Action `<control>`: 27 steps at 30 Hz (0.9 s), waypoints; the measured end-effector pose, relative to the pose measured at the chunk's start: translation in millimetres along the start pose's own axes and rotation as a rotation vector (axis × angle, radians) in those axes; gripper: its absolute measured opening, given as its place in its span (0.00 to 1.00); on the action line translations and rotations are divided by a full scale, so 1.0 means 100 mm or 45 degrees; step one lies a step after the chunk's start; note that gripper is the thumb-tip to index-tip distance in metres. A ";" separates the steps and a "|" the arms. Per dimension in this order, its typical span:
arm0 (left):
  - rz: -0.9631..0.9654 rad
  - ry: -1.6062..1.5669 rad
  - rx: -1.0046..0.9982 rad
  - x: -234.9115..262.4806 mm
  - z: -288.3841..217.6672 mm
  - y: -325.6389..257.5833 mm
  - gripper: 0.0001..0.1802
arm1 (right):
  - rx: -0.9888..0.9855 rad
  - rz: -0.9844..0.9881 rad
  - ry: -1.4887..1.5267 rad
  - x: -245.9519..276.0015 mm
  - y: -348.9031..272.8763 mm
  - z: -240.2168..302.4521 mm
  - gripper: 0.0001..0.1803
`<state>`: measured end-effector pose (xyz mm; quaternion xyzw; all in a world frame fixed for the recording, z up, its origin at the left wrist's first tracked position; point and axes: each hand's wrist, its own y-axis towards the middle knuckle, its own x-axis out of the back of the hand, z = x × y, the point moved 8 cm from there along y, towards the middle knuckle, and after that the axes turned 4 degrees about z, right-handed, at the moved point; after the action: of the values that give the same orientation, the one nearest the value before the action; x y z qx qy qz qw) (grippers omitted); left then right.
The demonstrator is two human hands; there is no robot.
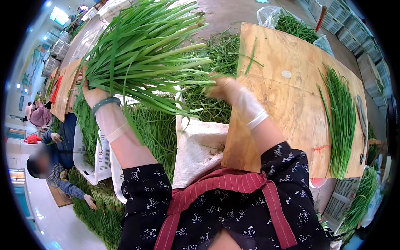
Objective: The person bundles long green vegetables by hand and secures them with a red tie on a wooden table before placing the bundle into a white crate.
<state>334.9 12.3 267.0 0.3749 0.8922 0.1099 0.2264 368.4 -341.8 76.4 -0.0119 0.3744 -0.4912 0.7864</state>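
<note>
A big bunch of garlic chives (146,58) is held up at the upper left, pale stem ends pointing right. My left hand (92,92) is closed round its leafy part; leaves cover most of the fingers. A dark bangle circles that wrist. At the lower stem ends is my right hand (225,89), in a thin pale glove and smeared by motion, so its finger positions do not show. Beneath it lies a heap of loose green trimmings (212,58). Another sheaf of chives (339,121) rests on the wooden board (287,104) to the right.
White crates (102,160) with chives stand at my left, beside a white sack (200,141) before me. A co-worker (62,166) reaches over more chives (100,212) at the lower left. A red tie (321,148) lies by the sheaf on the board.
</note>
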 end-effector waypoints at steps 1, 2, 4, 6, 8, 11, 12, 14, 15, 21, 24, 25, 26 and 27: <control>-0.002 -0.005 0.004 -0.02 0.04 0.00 0.21 | -0.123 0.133 0.082 -0.12 0.18 -0.30 0.21; -0.011 0.050 0.040 -0.03 0.05 -0.03 0.22 | -0.109 0.285 0.246 -0.34 0.27 -0.49 0.21; -0.062 0.063 0.028 -0.01 -0.01 -0.09 0.21 | -0.049 0.559 0.504 -0.86 0.23 -0.57 0.20; -0.127 -0.175 0.125 -0.08 0.03 -0.13 0.22 | -0.004 0.525 0.571 -0.97 0.11 -0.55 0.18; -0.038 -0.357 0.174 -0.04 0.09 -0.08 0.22 | 0.127 0.484 -0.207 -0.84 -0.07 -0.38 0.13; -0.068 -0.265 0.155 0.12 0.09 -0.05 0.21 | 0.054 0.316 -0.839 -0.63 -0.50 -0.03 0.14; -0.084 -0.148 0.122 0.08 0.03 -0.09 0.20 | 0.025 0.299 -0.693 -0.47 -0.60 0.01 0.14; -0.096 0.083 0.051 0.16 -0.04 -0.09 0.19 | 0.181 0.256 -0.831 -0.22 -0.81 0.28 0.14; -0.081 0.061 0.058 0.17 -0.02 -0.06 0.19 | 0.307 0.139 -0.635 -0.13 -0.99 0.52 0.14; -0.100 -0.107 0.134 0.06 0.03 -0.04 0.17 | 1.229 0.339 0.647 0.47 -0.98 1.33 0.09; -0.015 0.087 0.048 0.21 0.07 0.06 0.22 | 0.560 -0.188 0.254 0.63 -0.30 1.04 0.07; -0.003 0.163 0.030 0.21 0.04 0.07 0.25 | 0.679 -0.269 0.432 0.84 -0.35 1.09 0.06; -0.065 -0.024 0.087 0.24 0.08 0.07 0.25 | 0.795 -0.350 0.611 1.07 -0.43 1.13 0.06; -0.059 0.030 0.063 0.30 0.01 0.09 0.25 | 0.896 -0.418 0.795 1.26 -0.52 1.17 0.05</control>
<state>322.0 40.2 259.6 0.3585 0.9057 0.0869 0.2091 428.4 -508.0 108.3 0.3429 0.3967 -0.6852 0.5054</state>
